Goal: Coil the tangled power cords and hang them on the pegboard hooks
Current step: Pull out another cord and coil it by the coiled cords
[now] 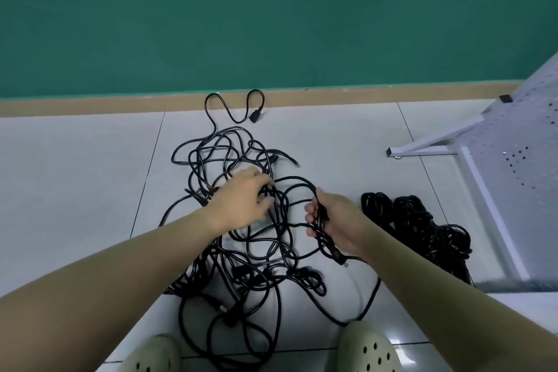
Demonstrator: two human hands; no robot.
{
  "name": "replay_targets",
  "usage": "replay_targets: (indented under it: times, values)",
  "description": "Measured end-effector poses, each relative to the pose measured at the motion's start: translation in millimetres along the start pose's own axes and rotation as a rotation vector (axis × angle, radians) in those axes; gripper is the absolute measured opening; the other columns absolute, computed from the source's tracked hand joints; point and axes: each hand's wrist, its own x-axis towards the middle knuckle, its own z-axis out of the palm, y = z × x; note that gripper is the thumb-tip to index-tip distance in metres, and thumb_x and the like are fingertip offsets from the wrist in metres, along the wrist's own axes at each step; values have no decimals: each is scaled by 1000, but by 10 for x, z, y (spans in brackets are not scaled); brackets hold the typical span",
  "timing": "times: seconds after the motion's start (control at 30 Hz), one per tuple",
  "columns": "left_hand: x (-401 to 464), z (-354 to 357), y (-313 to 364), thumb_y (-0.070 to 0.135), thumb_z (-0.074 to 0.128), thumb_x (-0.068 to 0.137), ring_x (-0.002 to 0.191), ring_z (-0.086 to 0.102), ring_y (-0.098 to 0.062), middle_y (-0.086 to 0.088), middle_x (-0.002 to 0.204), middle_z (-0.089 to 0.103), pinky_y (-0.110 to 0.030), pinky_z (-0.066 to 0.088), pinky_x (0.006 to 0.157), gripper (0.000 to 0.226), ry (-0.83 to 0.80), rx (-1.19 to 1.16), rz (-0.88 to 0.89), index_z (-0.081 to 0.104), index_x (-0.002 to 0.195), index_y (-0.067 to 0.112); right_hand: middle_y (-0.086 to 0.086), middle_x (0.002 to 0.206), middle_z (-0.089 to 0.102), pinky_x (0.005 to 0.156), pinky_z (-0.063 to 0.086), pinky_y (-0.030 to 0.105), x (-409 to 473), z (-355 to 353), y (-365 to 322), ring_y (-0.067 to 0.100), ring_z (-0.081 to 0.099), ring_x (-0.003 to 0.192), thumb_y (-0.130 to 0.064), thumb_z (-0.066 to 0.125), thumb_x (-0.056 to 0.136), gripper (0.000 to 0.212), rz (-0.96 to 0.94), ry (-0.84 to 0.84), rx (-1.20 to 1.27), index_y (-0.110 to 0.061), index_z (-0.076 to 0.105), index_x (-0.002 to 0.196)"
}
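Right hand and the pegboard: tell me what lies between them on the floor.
In the head view, coiled black cord bundles lie on the tiled floor between the right hand and the white pegboard.

The tangled cords (241, 235) are lying on the floor (75, 190), in the middle, spreading from near the person's shoes towards the wall (271, 9) behind. One cord end with its plug (254, 116) is reaching farthest back, touching the baseboard (90, 104). The left hand (241, 199) is resting on top of the tangle, its fingers among the loops. The right hand (335, 223) is holding a bunch of cord just to the right of the tangle. Farther right, the coiled cords (422, 226) are lying on the floor, apart from the tangle. The pegboard (519, 166) is standing at the far right, beside the coiled cords. The left shoe (151, 355) and the right shoe (370, 347) are standing at the near edge, before the tangle.
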Motion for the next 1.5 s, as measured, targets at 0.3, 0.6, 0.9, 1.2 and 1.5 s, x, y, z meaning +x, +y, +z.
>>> replay_targets:
  times: [0.3, 0.6, 0.9, 1.2, 1.5]
  values:
    - [-245, -423, 679, 28, 67, 98, 74, 55, -2, 11, 81, 56, -30, 48, 83, 22, -413, -327, 93, 58, 79, 25, 8, 75, 53, 62, 61, 42, -559, 304, -542, 21, 56, 69, -25, 42, 112, 26, -50, -111, 222, -6, 49, 96]
    - [-719, -1641, 958, 32, 55, 103, 49, 47, -11, 5, 56, 61, -27, 39, 53, 43, -230, -112, 111, 60, 67, 10, 9, 80, 70, 62, 62, 39, -1201, 582, -1152, 24, 77, 80, -14, 41, 110, 25, -198, -198, -11, -6, 62, 99]
    - [-1321, -2651, 1258, 17, 73, 90, 56, 31, -13, 8, 56, 41, -26, 27, 53, 33, 91, -297, 237, 54, 63, 13, 8, 87, 68, 67, 60, 32, -1782, 613, -1859, 23, 70, 72, -23, 49, 107, 23, -163, 73, -791, -5, 63, 111]
    - [-1449, -2948, 1246, 29, 66, 100, 63, 47, -5, 16, 73, 63, -16, 39, 65, 15, 247, -389, 403, 73, 91, 21, 14, 102, 75, 72, 59, 32, -2355, 1521, -1832, 30, 75, 90, -40, 41, 111, 43, -389, -129, -482, -6, 67, 111]
    - [-1479, -2985, 1077, 40, 58, 103, 61, 38, -12, -11, 74, 57, -34, 35, 61, 26, 466, -310, 383, 63, 84, 23, 7, 99, 64, 84, 60, 38, -2605, 1766, -1846, 25, 74, 99, -49, 51, 105, 41, -486, -164, -570, -17, 66, 83]
